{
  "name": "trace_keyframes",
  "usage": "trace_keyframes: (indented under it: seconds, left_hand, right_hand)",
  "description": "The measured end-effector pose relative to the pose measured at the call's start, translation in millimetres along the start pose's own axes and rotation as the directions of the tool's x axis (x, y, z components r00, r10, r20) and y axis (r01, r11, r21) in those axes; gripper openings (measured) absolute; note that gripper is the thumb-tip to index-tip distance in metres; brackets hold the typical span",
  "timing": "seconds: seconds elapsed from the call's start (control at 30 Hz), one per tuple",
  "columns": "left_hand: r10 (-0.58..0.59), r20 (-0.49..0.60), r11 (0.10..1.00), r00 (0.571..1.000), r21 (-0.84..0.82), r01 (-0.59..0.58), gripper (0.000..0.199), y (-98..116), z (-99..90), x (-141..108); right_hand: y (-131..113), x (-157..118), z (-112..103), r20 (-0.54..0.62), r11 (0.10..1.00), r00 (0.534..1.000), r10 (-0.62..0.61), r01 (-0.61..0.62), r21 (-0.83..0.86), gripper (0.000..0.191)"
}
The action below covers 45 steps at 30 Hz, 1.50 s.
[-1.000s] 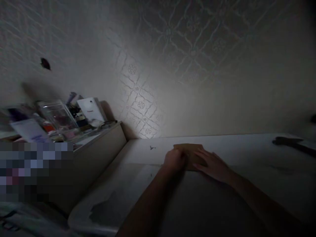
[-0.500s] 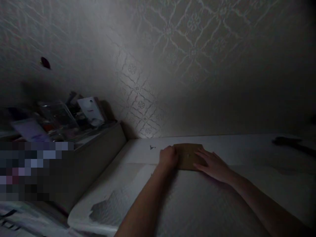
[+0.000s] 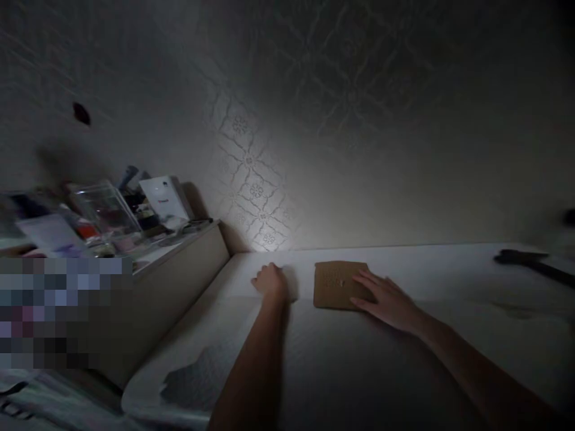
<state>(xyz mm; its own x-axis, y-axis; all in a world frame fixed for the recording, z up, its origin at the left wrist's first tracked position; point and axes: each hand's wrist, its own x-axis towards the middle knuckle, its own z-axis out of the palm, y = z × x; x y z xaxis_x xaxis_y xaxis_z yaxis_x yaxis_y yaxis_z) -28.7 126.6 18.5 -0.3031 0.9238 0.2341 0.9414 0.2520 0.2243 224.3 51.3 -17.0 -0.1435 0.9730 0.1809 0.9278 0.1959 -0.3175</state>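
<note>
A flat brown piece of cardboard [image 3: 330, 286] with rounded corners lies on the white tabletop [image 3: 305, 257]. Rows of small marks cover its left part, and a tiny pale object [image 3: 342, 282] sits near its middle. My right hand [image 3: 389, 299] rests on the cardboard's right side, fingers stretched out and spread. To the left of the cardboard and apart from it, my left hand [image 3: 269, 280] is down at the tabletop with its fingers curled together. Whatever is in or under those fingers is hidden.
On the left, a raised cabinet [image 3: 179, 287] carries a clear plastic box [image 3: 105, 209], a white box [image 3: 165, 197] and clutter. A dark, long-handled object [image 3: 525, 258] lies at the far right. Patterned wallpaper [image 3: 381, 179] rises behind the table. A grey patch [image 3: 193, 383] shows near the front left edge.
My left hand has left the cardboard's left edge and moved left, to where small dark pieces lay. My right hand and the cardboard have stayed in place. The wall's upper part looks darker.
</note>
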Motion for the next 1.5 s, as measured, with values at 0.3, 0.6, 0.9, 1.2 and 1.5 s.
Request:
trace_keyframes:
  seconds: [0.3,0.6,0.9,1.2,1.5]
  left_hand:
    - [0.475,-0.010,0.849,0.880,-0.258,-0.461,0.027,33.4,-0.6,-18.3]
    - [0.797,0.116,0.592,0.593,-0.344,-0.728,0.029,59.0,2.9,-52.6]
    - [0.753,0.116,0.644,0.648,-0.332,-0.689,0.024,57.9,-0.4,-49.4]
    - [0.567,0.119,0.809,0.815,-0.267,-0.523,0.023,51.1,-4.4,-39.3]
    - [0.288,0.101,0.955,0.952,-0.099,-0.278,0.027,36.1,-3.8,-22.2]
  right_hand:
    - [0.2,0.8,2.2,-0.018,1.000,1.000,-0.009,0.009,0.005,0.063]
    - [0.4,0.5,1.1,0.003,1.000,1.000,-0.020,0.020,-0.015,0.063]
    - [-0.6,-0.5,0.4,-0.021,1.000,0.999,-0.028,0.028,0.005,0.061]
    - [1.2,0.9,2.7,-0.046,0.999,0.998,-0.031,0.033,0.024,0.062]
    - [2.5,0.8,6.0,-0.052,0.999,0.998,-0.018,0.019,0.030,0.061]
